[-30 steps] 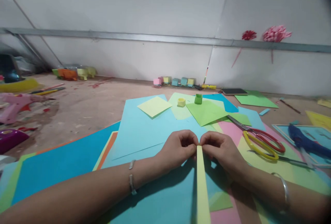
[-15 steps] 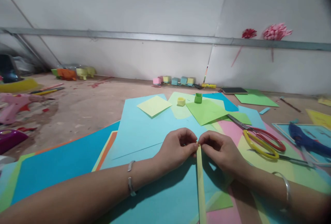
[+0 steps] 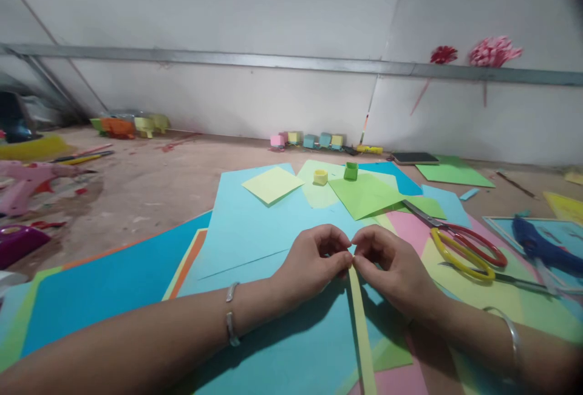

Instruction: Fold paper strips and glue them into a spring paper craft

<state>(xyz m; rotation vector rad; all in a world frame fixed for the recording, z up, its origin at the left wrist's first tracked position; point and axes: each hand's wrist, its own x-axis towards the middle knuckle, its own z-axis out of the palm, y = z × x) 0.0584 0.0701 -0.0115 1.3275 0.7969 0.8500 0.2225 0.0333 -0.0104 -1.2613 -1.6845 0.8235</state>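
Observation:
A long narrow yellow-green paper strip (image 3: pixel 362 328) runs from the bottom edge up to my fingertips. My left hand (image 3: pixel 313 264) and my right hand (image 3: pixel 392 267) both pinch its far end, fingers curled and touching each other. They rest over a light blue paper sheet (image 3: pixel 255 225). Each wrist carries a metal bangle.
Red-and-yellow scissors (image 3: pixel 460 246) lie just right of my right hand, with a blue glue gun (image 3: pixel 540 249) beyond. Small yellow (image 3: pixel 320 177) and green (image 3: pixel 350 171) paper cups stand behind, on loose coloured sheets. Paper cubes (image 3: pixel 310 140) line the wall. Pink clutter (image 3: pixel 27 182) lies far left.
The strip has turned more edge-on and now looks narrower, its near end swung slightly right. Both hands stayed pinched at its far end and barely shifted.

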